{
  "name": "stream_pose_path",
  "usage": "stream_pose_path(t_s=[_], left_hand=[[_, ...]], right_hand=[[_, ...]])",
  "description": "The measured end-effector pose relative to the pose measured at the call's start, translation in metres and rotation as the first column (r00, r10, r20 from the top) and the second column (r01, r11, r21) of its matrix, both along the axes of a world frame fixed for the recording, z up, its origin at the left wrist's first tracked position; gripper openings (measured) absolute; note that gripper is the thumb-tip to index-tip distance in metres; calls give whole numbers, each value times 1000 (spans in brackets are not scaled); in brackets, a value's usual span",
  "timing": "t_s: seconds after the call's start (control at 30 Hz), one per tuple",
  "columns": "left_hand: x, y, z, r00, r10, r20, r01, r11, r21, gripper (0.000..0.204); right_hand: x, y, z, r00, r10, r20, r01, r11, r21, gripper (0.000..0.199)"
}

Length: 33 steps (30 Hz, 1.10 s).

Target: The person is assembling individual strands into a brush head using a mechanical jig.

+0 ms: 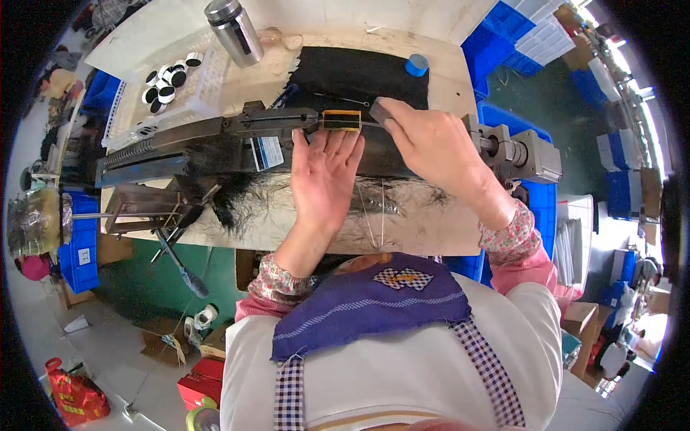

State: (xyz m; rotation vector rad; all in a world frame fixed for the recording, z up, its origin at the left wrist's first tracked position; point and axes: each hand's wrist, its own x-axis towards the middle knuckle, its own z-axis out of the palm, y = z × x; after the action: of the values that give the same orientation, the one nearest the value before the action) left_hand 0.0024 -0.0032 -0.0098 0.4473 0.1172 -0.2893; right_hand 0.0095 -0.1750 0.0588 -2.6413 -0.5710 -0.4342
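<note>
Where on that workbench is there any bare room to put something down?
Bare wood shows at the far edge, between the steel flask and the blue tape roll, beside the black cloth. The near edge is strewn with loose hair. The middle is crowded: the long metal machine, the left hand and the right hand.

— What stands on the table (445,50) apart from the work in the middle?

— Take the steel flask (235,30) at the far edge as the mark. Left of it and a little nearer lies a white tray (154,108) with round black-and-white caps (167,79). Well to the right of the flask is a blue roll of tape (416,65).

— And off the table?

— Far right of the flask, blue crates (519,37). Far below it, on the floor, a red bag (75,395).
</note>
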Motion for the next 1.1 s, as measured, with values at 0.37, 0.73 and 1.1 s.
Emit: stream_pose_path(t_s=[0.37, 0.73, 1.1], left_hand=[[-5, 2, 1, 998, 1, -64, -1, 1000, 8, 53], [1, 0, 22, 990, 15, -141, 2, 992, 126, 41], [-16, -45, -32, 988, 134, -71, -124, 984, 127, 27]], right_hand=[[7, 35, 4, 998, 56, 31, -52, 991, -120, 35], [15, 45, -11, 966, 204, 157, -122, 900, -418, 24], [-114, -10, -115, 774, -134, -618, 81, 990, -113, 35]])
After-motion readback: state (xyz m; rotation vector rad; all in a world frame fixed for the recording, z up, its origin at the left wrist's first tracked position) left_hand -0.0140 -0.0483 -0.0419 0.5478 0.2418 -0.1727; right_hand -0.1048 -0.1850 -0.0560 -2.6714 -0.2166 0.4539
